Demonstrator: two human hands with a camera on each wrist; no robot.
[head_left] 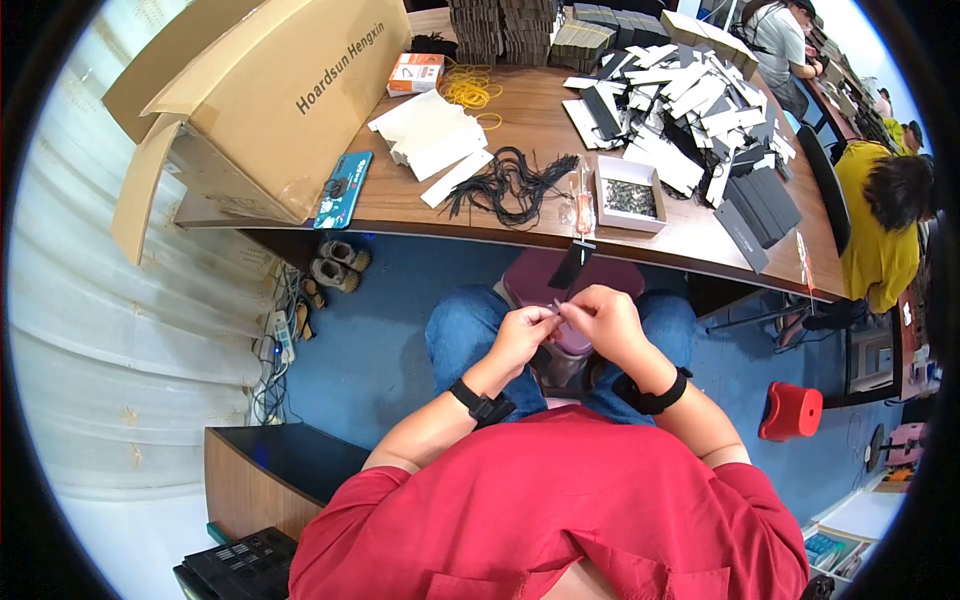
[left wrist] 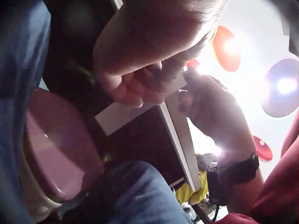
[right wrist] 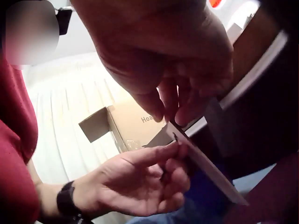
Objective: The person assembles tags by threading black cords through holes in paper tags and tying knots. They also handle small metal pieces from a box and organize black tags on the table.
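Hands (head_left: 519, 337) (head_left: 610, 323), two, pinching one black tag (head_left: 572, 266); one large carton (head_left: 285, 115) on table (head_left: 535, 110).

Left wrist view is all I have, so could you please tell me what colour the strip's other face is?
Observer: The head view shows the strip with a black face.
Operator: Thank you, and what lies on the table just beyond it?
Observer: A loose bunch of black cords lies near the front edge.
Operator: Is there a container near them, please?
Observer: An open white box of small dark pieces stands to their right.
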